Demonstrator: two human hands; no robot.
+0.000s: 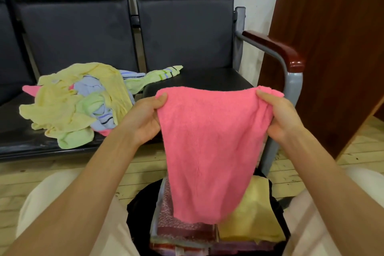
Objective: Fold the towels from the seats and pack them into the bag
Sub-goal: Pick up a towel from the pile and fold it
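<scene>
Right now the person holds a pink towel (204, 151) up in the air, in front of the body. The left hand (145, 118) grips its top left corner, with the thumb on the front of the cloth, and the right hand (280, 118) grips the top right corner in the same way. The towel hangs down from both hands and becomes narrower toward its bottom edge, which is above an open black bag (137, 210) on the floor between the person's knees. Inside the bag lie folded towels: a yellow one (255, 214) on the right and a dark red patterned one (176, 228) on the left, with more layers under them. On the black seats (207, 79) behind, to the left, there is a loose pile of towels (81, 102) in yellow, light green, light blue and pink, not folded. One green striped towel stretches out of the pile toward the right seat. A wooden armrest (276, 50) is at the end of the row, and a brown wooden panel (336, 58) leans on the wall beside it.
</scene>
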